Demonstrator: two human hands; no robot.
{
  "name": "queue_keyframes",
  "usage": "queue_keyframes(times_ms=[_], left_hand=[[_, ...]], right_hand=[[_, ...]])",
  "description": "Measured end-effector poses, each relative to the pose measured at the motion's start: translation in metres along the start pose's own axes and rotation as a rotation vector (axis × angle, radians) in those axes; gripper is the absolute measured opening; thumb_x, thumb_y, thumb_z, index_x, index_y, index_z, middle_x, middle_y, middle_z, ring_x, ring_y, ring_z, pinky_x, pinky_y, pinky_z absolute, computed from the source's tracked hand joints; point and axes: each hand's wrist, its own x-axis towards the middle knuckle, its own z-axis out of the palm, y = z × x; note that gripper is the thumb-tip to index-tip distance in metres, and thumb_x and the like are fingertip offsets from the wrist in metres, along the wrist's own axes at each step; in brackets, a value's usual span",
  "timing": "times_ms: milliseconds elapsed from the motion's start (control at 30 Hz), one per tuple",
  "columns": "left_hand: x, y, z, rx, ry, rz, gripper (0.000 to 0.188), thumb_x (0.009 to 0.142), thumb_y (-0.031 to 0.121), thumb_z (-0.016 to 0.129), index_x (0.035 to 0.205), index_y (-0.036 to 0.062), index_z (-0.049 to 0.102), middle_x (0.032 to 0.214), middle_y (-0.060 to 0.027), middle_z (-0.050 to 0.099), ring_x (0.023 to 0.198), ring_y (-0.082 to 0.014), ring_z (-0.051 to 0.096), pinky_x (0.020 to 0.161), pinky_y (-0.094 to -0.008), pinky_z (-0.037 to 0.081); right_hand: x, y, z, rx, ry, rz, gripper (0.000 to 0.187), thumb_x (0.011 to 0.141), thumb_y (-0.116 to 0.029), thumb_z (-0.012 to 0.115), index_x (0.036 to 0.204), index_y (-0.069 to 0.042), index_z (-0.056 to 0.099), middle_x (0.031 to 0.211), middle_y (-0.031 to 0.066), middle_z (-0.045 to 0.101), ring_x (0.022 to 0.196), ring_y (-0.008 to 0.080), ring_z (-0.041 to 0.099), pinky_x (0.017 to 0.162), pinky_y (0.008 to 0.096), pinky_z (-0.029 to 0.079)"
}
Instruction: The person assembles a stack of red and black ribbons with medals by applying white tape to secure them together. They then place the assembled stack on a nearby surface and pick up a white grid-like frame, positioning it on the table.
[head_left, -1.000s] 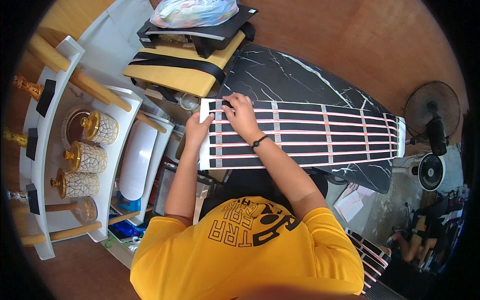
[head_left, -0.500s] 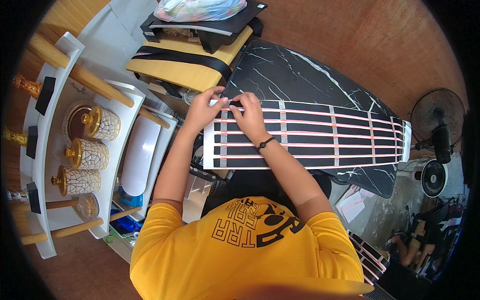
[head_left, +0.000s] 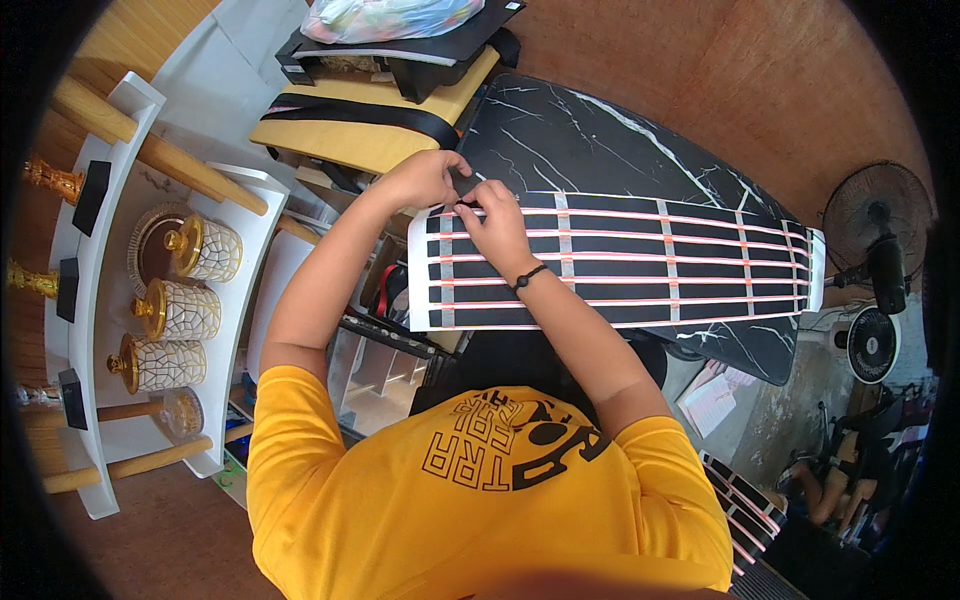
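A long white-bordered sheet lies on a black marble-patterned table. Black bands run along it between pink-and-white strips, and grey tape strips cross them. At its far left corner, my right hand rests with thumb and fingers pinched together near the end of a tape strip. My left hand is raised just beyond that corner, its fingers curled in toward the thumb. Whatever is between the fingertips of either hand is too small to make out. A black bead bracelet circles my right wrist.
The black table extends beyond the sheet. Left of me stands a white shelf with gold-lidded jars. A yellow-topped case carries a black device and a plastic bag. Two fans stand at right.
My left hand has lifted away from my right hand, up and slightly left, with the elbow swung outward. My right hand stays at the sheet's corner. The view has shifted slightly.
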Motion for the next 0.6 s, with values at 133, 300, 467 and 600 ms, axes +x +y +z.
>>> queue_keyframes(times_ms=[133,300,467,600], left_hand=[[0.009,-0.006,0.001,-0.127,-0.048,-0.051,0.055,0.070,-0.006,0.070,0.123,-0.0037,0.054,0.072,-0.0071,0.068,0.061,-0.0102,0.061,0.059,-0.0248,0.046],[0.014,-0.008,0.004,-0.330,-0.090,-0.136,0.057,0.069,-0.007,0.068,0.123,-0.0035,0.050,0.069,-0.0071,0.066,0.058,-0.0106,0.058,0.054,-0.0245,0.042],[0.015,-0.006,0.013,-0.370,-0.019,-0.116,0.053,0.068,-0.007,0.068,0.118,-0.0023,0.050,0.067,-0.0064,0.064,0.059,-0.0107,0.059,0.053,-0.0245,0.041],[0.015,-0.005,0.015,-0.274,0.028,-0.114,0.049,0.067,-0.006,0.069,0.112,-0.0017,0.051,0.068,-0.0066,0.064,0.060,-0.0113,0.059,0.054,-0.0247,0.042]], right_hand=[[0.000,-0.002,0.000,0.012,-0.041,0.040,0.023,0.078,-0.015,0.077,0.088,-0.003,0.060,0.092,0.0150,0.060,0.090,0.0370,0.058,0.079,0.0452,0.046],[0.001,-0.002,0.000,0.012,-0.039,0.059,0.028,0.076,-0.022,0.081,0.086,-0.004,0.061,0.086,0.0128,0.060,0.086,0.0353,0.059,0.078,0.0441,0.046],[0.000,0.001,0.001,-0.015,-0.049,0.121,0.029,0.075,-0.025,0.081,0.085,-0.006,0.063,0.084,0.0113,0.061,0.086,0.0334,0.060,0.078,0.0437,0.045],[-0.002,0.004,0.004,-0.053,-0.034,0.138,0.027,0.075,-0.027,0.081,0.083,-0.006,0.066,0.084,0.0102,0.061,0.085,0.0322,0.060,0.079,0.0446,0.043]])
